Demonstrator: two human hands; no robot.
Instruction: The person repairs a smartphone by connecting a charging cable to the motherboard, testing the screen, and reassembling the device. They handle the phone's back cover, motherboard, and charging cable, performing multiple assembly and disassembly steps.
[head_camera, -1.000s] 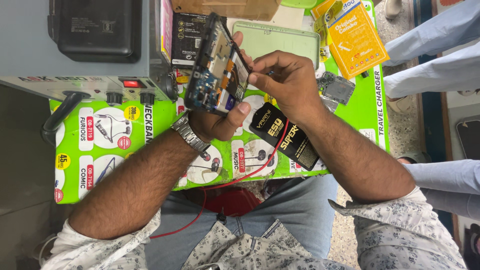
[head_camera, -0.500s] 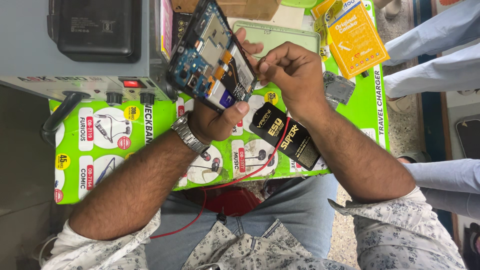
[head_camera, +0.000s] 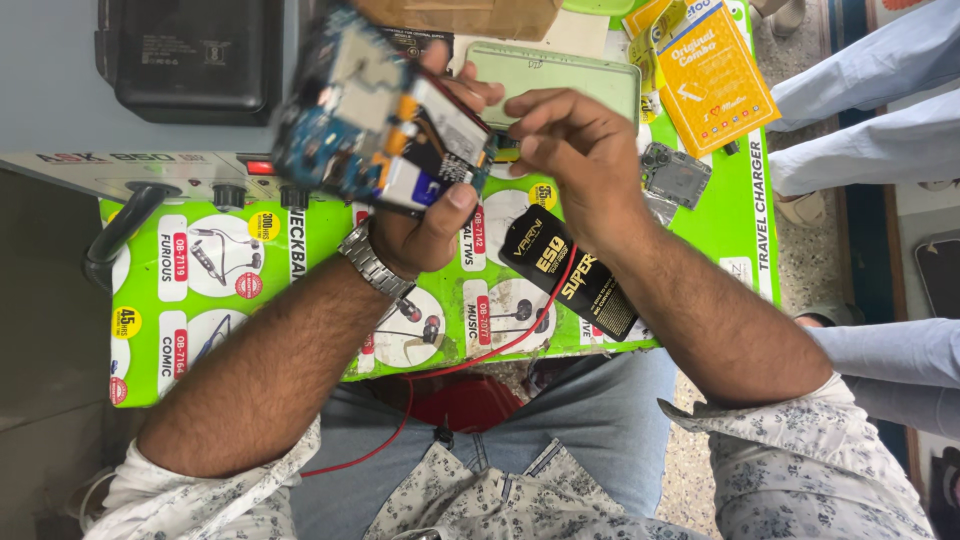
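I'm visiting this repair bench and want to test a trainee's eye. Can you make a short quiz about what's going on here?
1. True or false: the left hand grips the opened phone from below.
2. What lies under the right forearm? A) black pouch B) glass bottle C) pair of scissors
3. Which wrist bears the metal watch?

Key
1. True; the circuit side faces the camera.
2. A, the black pouch on the green mat.
3. The left; the right hand pinches at the phone's edge.

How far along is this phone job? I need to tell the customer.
Done: the opened phone shows its bare boards. In hand: the left hand holds it above the green mat, while the right hand pinches at its edge. Left: a loose grey part lies unfitted.
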